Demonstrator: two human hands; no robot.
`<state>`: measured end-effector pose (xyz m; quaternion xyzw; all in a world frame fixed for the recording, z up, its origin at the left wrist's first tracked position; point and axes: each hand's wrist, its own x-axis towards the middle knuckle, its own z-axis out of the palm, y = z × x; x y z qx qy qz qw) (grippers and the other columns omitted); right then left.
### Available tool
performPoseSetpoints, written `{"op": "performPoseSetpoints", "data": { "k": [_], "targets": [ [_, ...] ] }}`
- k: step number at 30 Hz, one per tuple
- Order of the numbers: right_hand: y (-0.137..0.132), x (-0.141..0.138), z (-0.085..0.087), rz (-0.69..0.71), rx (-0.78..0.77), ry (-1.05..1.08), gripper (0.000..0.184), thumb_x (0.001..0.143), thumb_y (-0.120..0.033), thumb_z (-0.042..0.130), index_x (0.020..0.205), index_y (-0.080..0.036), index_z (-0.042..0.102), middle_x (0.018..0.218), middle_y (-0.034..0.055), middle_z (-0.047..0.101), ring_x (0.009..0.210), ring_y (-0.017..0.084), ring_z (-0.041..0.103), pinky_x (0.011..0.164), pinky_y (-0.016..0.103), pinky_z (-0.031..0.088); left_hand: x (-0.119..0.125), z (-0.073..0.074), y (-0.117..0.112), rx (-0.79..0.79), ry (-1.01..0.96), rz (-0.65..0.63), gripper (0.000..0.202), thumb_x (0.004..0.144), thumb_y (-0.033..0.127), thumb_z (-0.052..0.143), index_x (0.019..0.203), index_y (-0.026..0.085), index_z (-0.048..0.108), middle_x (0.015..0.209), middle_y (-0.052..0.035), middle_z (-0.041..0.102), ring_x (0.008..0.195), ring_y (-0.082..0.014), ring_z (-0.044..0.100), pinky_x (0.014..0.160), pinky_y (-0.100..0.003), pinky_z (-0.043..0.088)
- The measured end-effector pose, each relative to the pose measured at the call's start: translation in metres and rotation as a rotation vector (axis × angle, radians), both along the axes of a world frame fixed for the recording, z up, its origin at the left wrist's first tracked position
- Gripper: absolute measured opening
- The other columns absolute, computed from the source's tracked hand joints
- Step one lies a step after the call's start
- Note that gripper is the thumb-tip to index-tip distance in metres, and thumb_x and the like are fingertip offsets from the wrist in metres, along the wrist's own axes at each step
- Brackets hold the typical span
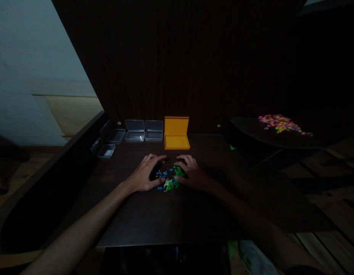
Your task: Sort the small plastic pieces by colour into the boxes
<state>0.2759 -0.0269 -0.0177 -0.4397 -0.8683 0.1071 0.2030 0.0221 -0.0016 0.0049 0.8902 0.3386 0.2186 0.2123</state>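
A small heap of blue, green and pale beads (169,180) lies on the dark wooden table (154,217). My left hand (145,173) rests on the table at the heap's left side, fingers curved and spread around it. My right hand (191,172) lies at the heap's right side, fingers likewise spread and touching the beads. Neither hand grips anything. Just behind the hands stands an open orange plastic box (177,133), its lid upright and its tray bare.
Several clear plastic boxes (144,131) line the table's back edge, with two more (107,147) at the back left. A pile of pink, yellow and orange beads (278,123) lies on a dark raised surface at the right. The scene is dim.
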Motion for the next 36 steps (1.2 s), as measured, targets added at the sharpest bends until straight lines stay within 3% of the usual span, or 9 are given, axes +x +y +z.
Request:
{"op": "performPoseSetpoints", "data": {
  "k": [4,8,13,18,24,30,36],
  "targets": [
    [-0.001,0.001,0.003,0.001,-0.014,0.017,0.047,0.086,-0.05,0.057,0.118,-0.016,0.057,0.127,0.0167,0.047,0.119,0.031,0.041,0.098,0.049,0.038,-0.006,0.005,0.002,0.017,0.041,-0.031,0.078,0.076,0.045,0.065,0.143,0.02,0.035,0.119,-0.0096,0.057,0.109,-0.0295,0.048,0.1,-0.048,0.038],
    [-0.001,0.004,0.002,0.053,-0.007,0.011,0.053,0.086,-0.054,0.056,0.124,-0.018,0.055,0.131,0.0166,0.046,0.121,0.032,0.039,0.098,0.052,0.036,-0.007,0.007,0.003,0.038,0.068,-0.037,0.074,0.073,0.042,0.066,0.139,0.021,0.04,0.118,-0.0094,0.059,0.11,-0.0302,0.048,0.102,-0.05,0.035],
    [-0.001,0.01,0.001,0.136,0.0,-0.032,0.054,0.086,-0.054,0.056,0.129,-0.021,0.055,0.139,0.0155,0.042,0.128,0.033,0.033,0.102,0.056,0.033,-0.001,0.005,0.003,0.035,0.02,-0.197,0.054,0.072,0.036,0.068,0.122,0.02,0.056,0.119,-0.0086,0.06,0.113,-0.0282,0.048,0.103,-0.047,0.036],
    [-0.001,0.019,0.004,0.202,-0.004,0.004,0.056,0.083,-0.051,0.062,0.131,-0.024,0.053,0.141,0.0148,0.041,0.13,0.033,0.033,0.102,0.057,0.033,0.006,0.004,-0.004,0.012,-0.021,-0.306,0.051,0.07,0.037,0.07,0.118,0.023,0.06,0.126,-0.0085,0.058,0.121,-0.0296,0.043,0.106,-0.049,0.035],
    [-0.003,0.018,0.007,0.26,-0.002,0.098,0.057,0.079,-0.049,0.067,0.13,-0.026,0.053,0.137,0.0133,0.045,0.127,0.032,0.037,0.102,0.055,0.034,0.008,0.007,-0.008,-0.003,0.031,-0.312,0.043,0.07,0.036,0.072,0.112,0.028,0.067,0.13,-0.0063,0.057,0.125,-0.0324,0.041,0.106,-0.053,0.034],
    [-0.003,0.017,0.008,0.225,-0.04,0.164,0.055,0.077,-0.048,0.069,0.124,-0.023,0.054,0.13,0.0141,0.047,0.122,0.031,0.04,0.101,0.053,0.035,0.007,0.007,-0.008,0.02,0.051,-0.276,0.042,0.071,0.036,0.071,0.111,0.025,0.066,0.128,-0.0074,0.057,0.124,-0.0328,0.041,0.106,-0.053,0.035],
    [-0.003,0.019,0.008,0.229,-0.044,0.185,0.045,0.077,-0.046,0.069,0.114,-0.022,0.059,0.126,0.0128,0.048,0.119,0.03,0.043,0.1,0.052,0.036,0.008,0.009,-0.01,0.012,0.047,-0.309,0.052,0.077,0.041,0.068,0.126,0.028,0.059,0.136,-0.0077,0.052,0.129,-0.0332,0.038,0.108,-0.055,0.033]
  ]
}}
